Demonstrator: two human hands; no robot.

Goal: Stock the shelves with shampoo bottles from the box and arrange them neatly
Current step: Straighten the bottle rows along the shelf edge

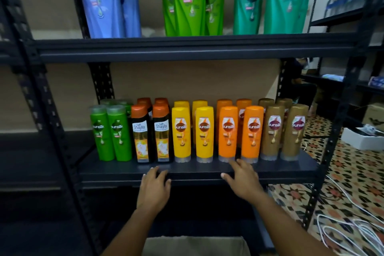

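The small shampoo bottles point(191, 133) stand upright on the middle shelf point(197, 169), grouped by colour from left to right: green, black-and-orange, yellow, orange, brown. Each colour runs two wide and at least two deep, labels facing near, apparently for display. The near strip of the shelf is left bare.

The left hand point(154, 188) rests on the near edge of that shelf below the black-and-orange pair, fingers loosely spread, holding nothing. The right hand point(242, 181) hovers just near the base of the orange bottles point(239, 133), fingers extended, also empty; contact cannot be confirmed.

Large bottles point(190, 0) fill the upper shelf point(187, 48) in blue, green and teal groups. The box point(195, 246) sits below, near the person; its contents are not visible.
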